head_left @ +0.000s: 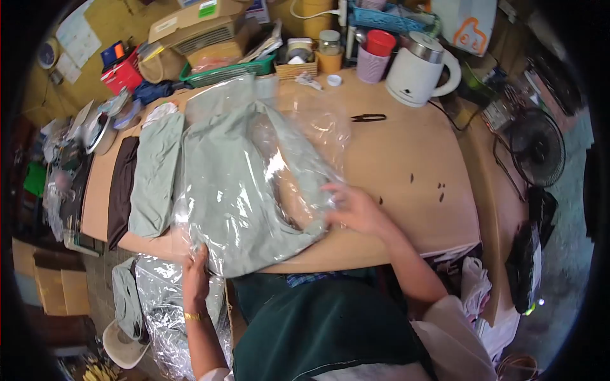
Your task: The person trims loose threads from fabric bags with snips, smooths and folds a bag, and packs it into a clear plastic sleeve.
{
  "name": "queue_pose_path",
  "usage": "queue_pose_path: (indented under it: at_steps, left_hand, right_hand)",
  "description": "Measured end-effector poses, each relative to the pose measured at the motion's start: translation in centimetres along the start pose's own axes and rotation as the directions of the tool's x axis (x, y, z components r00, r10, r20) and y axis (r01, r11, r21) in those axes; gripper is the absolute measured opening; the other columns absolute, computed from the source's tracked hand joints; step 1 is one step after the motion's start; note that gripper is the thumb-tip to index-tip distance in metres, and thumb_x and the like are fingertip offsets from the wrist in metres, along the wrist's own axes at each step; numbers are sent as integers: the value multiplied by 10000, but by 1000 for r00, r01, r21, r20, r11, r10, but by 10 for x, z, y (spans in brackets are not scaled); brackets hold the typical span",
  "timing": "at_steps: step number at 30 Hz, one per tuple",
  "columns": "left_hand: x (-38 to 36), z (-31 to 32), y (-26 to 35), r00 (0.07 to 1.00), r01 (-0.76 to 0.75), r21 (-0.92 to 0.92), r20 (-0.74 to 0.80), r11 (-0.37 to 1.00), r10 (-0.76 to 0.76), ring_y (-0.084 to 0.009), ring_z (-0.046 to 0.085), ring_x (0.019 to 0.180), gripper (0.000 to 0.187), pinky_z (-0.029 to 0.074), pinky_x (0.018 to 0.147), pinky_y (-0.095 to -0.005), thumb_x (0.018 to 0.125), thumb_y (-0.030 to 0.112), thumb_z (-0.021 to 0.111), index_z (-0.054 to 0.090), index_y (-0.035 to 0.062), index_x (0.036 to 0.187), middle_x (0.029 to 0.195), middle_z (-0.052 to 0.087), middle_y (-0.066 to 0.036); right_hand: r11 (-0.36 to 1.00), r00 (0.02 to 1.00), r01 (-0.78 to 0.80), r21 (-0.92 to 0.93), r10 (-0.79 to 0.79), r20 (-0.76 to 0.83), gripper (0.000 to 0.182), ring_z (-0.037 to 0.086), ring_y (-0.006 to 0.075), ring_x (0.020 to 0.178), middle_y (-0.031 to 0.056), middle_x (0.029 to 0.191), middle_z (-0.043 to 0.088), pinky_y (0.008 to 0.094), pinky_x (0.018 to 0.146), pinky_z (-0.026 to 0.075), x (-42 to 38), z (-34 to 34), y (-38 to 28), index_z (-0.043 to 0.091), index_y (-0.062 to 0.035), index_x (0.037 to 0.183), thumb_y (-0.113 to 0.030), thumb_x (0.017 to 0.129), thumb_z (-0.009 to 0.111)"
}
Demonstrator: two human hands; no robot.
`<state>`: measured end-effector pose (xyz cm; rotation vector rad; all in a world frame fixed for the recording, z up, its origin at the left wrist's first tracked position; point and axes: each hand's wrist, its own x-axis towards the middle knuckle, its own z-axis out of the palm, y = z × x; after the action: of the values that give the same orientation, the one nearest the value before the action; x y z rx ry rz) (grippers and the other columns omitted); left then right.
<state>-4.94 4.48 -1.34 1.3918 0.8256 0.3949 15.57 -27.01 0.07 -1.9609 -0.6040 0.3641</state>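
Note:
A pale grey-green garment (222, 171) lies inside a clear plastic bag (321, 130) on the brown tabletop. Its sleeve (298, 152) bends round on the right side in a loop. My left hand (196, 273) is closed on the lower left edge of the bag, at the table's front edge. Over the sleeve's lower right part is my right hand (352, 208), its fingers apart and slightly blurred against the plastic. Left of the bag lies another grey-green folded garment (152, 174), beside a dark brown one (122, 190).
Black thread snips (368, 117) lie behind the right hand. A white electric kettle (413, 76), a pink cup (370, 65) and a green basket (229, 73) line the back. A fan (537, 147) stands at right. Below the table at left are bagged garments (175, 317) and a stool (124, 346).

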Motion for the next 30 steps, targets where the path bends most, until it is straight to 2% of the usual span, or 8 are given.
queue_pose_path:
  at_steps: [6,11,14,15,18,23,26,30]
  left_hand:
    - [12,-6,36,986,-147,7,-81,989,147,-66,426,532,317,381,465,-231,971,328,588,586,11,974,736,512,1]
    - [-6,-34,-31,983,34,536,136,843,-126,-99,509,534,405,461,464,-277,968,351,572,577,-54,994,663,548,-59]
    - [-45,-37,76,880,355,605,40,712,-473,-122,553,525,380,478,490,-280,981,318,532,611,-44,897,512,545,-53]
    - [-52,-50,105,954,231,634,1,738,-300,-151,601,591,361,495,549,-286,984,296,523,614,-50,939,599,606,-82]
    - [-37,-34,157,886,-403,690,129,602,445,-246,674,955,321,510,824,-327,989,228,496,609,-40,1126,1029,696,-173]
    - [71,121,101,609,-689,720,512,85,606,-375,201,1444,605,158,1122,-610,960,376,524,350,107,1472,1565,229,-176]
    - [71,155,11,725,-592,806,544,-22,423,-397,171,1448,700,93,1088,-697,914,512,533,348,149,1483,1570,224,-162]
    - [66,134,8,717,-616,787,562,-1,412,-398,169,1448,700,93,1093,-686,904,490,541,334,167,1490,1569,228,-160]
  right_hand:
    - [969,946,-142,201,193,-262,212,534,56,587,-15,642,609,250,512,406,15,-114,-50,693,-65,778,-270,821,729]
    - [720,870,-487,-494,445,-210,180,591,186,591,48,617,622,330,562,457,-48,-143,83,684,-56,821,-221,772,737]
    - [556,819,-411,-723,-124,-561,265,625,311,898,149,1002,656,394,778,493,-102,-167,114,646,-85,1077,-107,812,656]
    - [267,785,-472,-840,-306,-539,312,609,333,1001,164,1115,635,403,852,486,-105,-172,66,623,-99,1149,-74,838,617]
    - [551,588,-237,-800,-574,-569,356,557,343,1142,150,1163,622,422,1007,407,-69,-135,-88,624,-103,1167,-95,813,587]
    - [465,693,202,-862,-689,-209,247,587,315,1107,118,1115,627,560,1068,307,10,-36,-109,658,-79,1027,-96,794,579]
    - [374,983,-160,-914,-22,-181,237,624,302,1041,121,1017,670,539,1033,358,13,-74,-10,682,-119,1018,-178,806,595]
    - [274,833,-474,-837,447,-326,265,638,245,959,101,931,680,401,836,512,-18,-188,121,680,-86,1049,-227,833,618]
